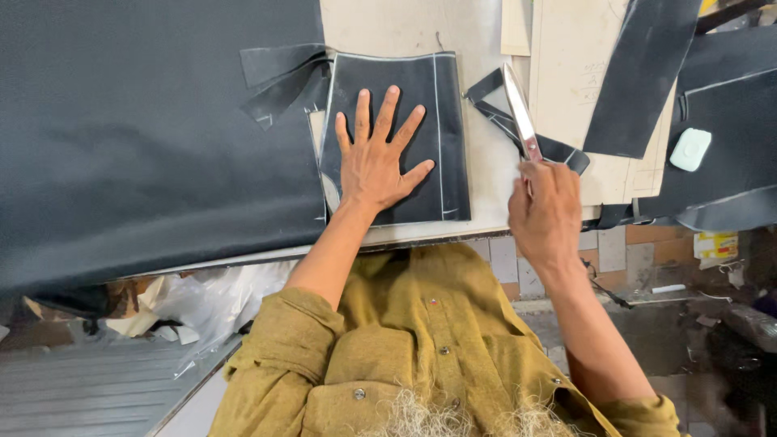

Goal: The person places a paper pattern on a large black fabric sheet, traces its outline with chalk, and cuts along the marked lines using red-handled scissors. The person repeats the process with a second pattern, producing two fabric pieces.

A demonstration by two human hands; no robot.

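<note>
My left hand (pixel 375 158) lies flat, fingers spread, on a cut piece of dark fabric (pixel 441 89) marked with white chalk lines, lying on the table (pixel 477 154). To its right, my right hand (pixel 546 212) grips the handles of a pair of large scissors (pixel 518 109). The closed blades point away from me, over narrow dark offcuts (pixel 502 117) beside the piece.
A large sheet of dark fabric (pixel 154 129) covers the table's left side. Beige paper patterns (pixel 571 73), more dark fabric pieces (pixel 643 73) and a pale block of chalk (pixel 690 149) lie at the right. White plastic and paper scraps (pixel 194 303) sit below the table edge.
</note>
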